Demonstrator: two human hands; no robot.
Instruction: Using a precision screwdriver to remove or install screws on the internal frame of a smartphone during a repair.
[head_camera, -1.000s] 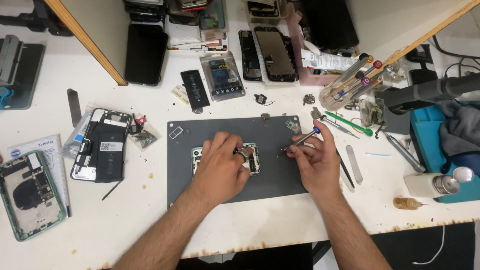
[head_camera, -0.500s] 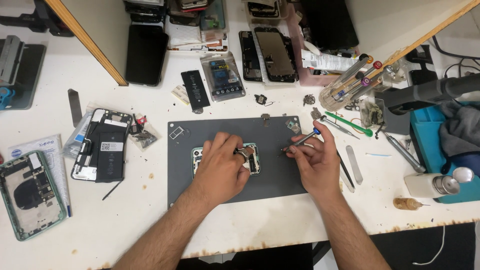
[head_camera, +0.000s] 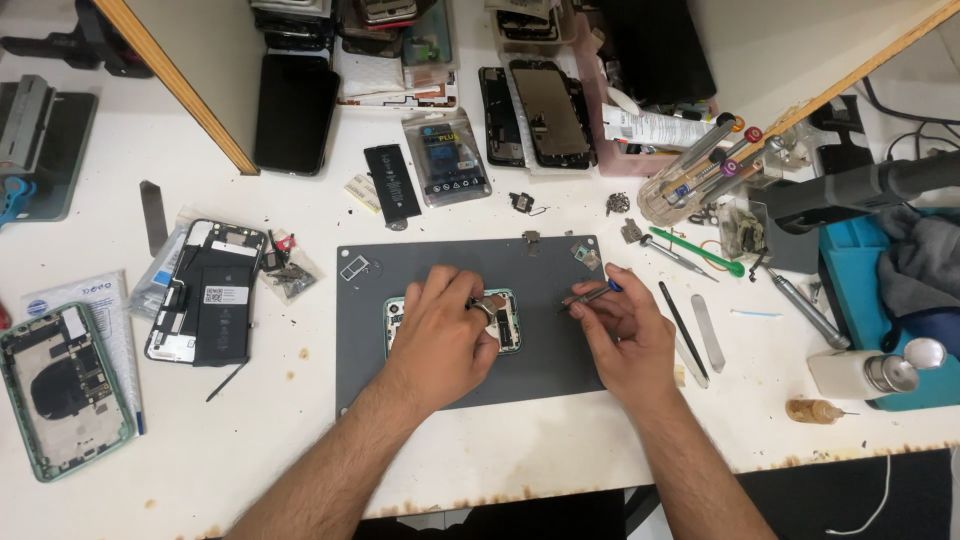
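1. Far left, at the table edge: an opened green phone (head_camera: 62, 388), its inside facing up, lying on a leaflet.
2. Further right: a second opened phone (head_camera: 207, 293) with a black battery showing, and a small bag of parts (head_camera: 288, 276) just beside it.
3. Centre: a grey mat (head_camera: 545, 265) on the white table (head_camera: 560, 450). A small metal tray (head_camera: 354, 267) lies on its upper left part.
4. On the mat: the phone frame (head_camera: 505, 318) I am working on, pale green at the rim, largely hidden under my left hand.
5. My left hand (head_camera: 440, 335) rests on the frame, fingers curled and pinched narrow over its upper right part; whether they grip anything small I cannot tell.
6. My right hand (head_camera: 625, 335) lies on the mat's right edge, fingers closed on a thin tool (head_camera: 590, 295) with a blue end, its tip aimed left toward the frame.
7. Right of the mat: a black spudger (head_camera: 682, 316) and a flat metal pry bar (head_camera: 706, 333), side by side.
8. Further right: a green tool (head_camera: 700, 252), a white bottle (head_camera: 862, 373) on its side, and a blue tray (head_camera: 850, 270).
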